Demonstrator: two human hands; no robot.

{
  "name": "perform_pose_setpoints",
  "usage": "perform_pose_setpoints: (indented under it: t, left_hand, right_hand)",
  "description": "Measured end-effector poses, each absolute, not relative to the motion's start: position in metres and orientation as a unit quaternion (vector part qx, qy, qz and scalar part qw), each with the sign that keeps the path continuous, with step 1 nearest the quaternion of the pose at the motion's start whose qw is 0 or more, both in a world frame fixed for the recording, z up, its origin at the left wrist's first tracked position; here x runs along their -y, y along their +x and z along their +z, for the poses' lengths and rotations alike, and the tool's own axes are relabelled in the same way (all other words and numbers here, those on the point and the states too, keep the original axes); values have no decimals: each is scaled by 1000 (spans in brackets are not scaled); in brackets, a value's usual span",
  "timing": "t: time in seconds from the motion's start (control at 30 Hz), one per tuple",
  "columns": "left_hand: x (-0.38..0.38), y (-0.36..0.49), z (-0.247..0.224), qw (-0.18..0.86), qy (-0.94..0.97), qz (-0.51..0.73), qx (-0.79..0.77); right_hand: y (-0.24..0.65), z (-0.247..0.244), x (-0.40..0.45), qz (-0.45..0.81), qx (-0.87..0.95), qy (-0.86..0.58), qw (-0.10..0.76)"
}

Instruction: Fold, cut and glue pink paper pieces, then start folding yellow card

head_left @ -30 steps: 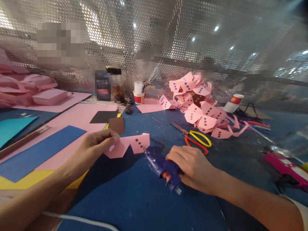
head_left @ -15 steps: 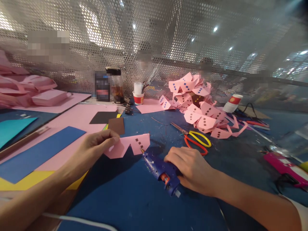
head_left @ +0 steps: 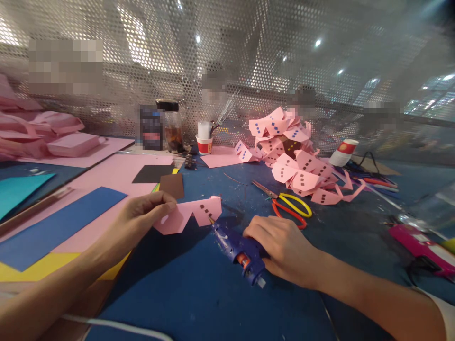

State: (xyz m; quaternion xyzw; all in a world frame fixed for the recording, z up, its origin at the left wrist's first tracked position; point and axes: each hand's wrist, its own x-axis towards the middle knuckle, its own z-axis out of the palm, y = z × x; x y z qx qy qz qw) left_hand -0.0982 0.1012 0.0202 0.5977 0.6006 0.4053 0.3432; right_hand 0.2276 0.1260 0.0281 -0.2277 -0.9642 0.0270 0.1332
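Note:
My left hand (head_left: pixel 151 208) pinches the left end of a pink paper cutout (head_left: pixel 177 219). The cutout has a notch in its lower edge and several small dark squares near its right end. My right hand (head_left: pixel 275 246) is wrapped around a blue hot glue gun (head_left: pixel 234 248), its handle mostly hidden behind the fingers. The gun's nozzle points up and left, at the dark squares; whether it touches the paper I cannot tell. Scissors (head_left: pixel 289 203) with red and yellow handles lie behind my right hand.
A heap of folded pink paper pieces (head_left: pixel 298 166) sits at the back right, near a tipped paper cup (head_left: pixel 344 152). A lidded jar (head_left: pixel 173 130) and a red-white cup (head_left: pixel 204 144) stand at the back. Coloured sheets, including a blue strip (head_left: pixel 64 225), lie left. A magenta tool (head_left: pixel 423 248) lies right.
The glue gun's nozzle has shifted very slightly to the right and up along the pink cutout. The cutout's right upper corner looks a little bent. My left hand has stayed in place.

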Motion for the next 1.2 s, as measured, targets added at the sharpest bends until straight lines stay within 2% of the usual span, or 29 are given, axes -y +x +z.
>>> perform_pose_setpoints:
  t: [0.53,1.2]
  left_hand:
    - [-102,-97,22,333,600,404,-605]
    - [-101,-94,25,336,594,399,-613]
  right_hand:
    - [228,26,-127,39,950,-233,204]
    - [228,28,-126,34,955,-226,191]
